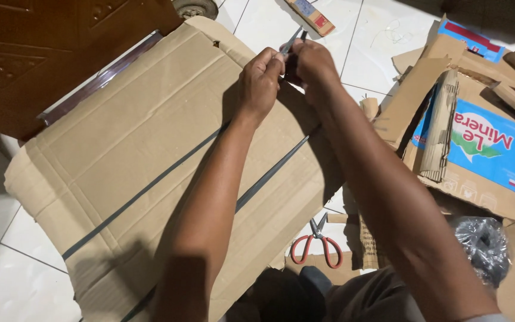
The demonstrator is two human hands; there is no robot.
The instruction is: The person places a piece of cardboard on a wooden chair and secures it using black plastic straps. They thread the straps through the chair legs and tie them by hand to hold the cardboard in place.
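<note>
Our left hand (260, 80) and right hand (312, 61) both pinch a thin grey blade (290, 42) at the far edge of the flattened cardboard sheet (144, 161) beneath them, where we judge a slip could nick our closely crowded fingertips.

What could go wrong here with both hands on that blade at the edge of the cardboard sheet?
The left hand and right hand pinch a thin metal blade close together, so a slip could nick a finger. The large cardboard sheet lies bowed and partly off the floor, so it may shift under pressure. The red-handled scissors lie open near the person's lap, easy to lean on.
</note>
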